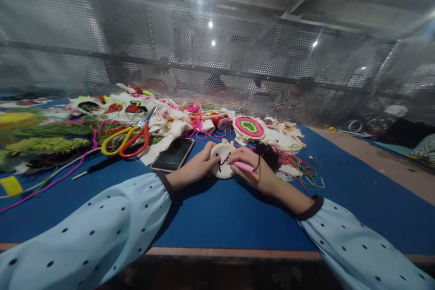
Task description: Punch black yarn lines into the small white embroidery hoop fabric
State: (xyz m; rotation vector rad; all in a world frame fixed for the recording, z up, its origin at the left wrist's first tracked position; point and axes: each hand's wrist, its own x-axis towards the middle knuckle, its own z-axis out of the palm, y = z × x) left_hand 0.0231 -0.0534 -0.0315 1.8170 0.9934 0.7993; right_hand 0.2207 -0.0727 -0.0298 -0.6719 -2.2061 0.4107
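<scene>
Head view. The left hand (197, 167) steadies a small round embroidery hoop (222, 161) flat on the blue table (217, 217), fingers curled against its left rim. The right hand (253, 170), closed around a pink punch needle (243, 166), presses its tip onto the hoop's cloth. A phone (173, 154) lies just left; scissors (127, 138) farther left.

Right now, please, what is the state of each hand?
Left hand: closed on the edge of the small embroidery hoop, steadying it.
Right hand: closed on a pink tool, its tip at the hoop.
</scene>
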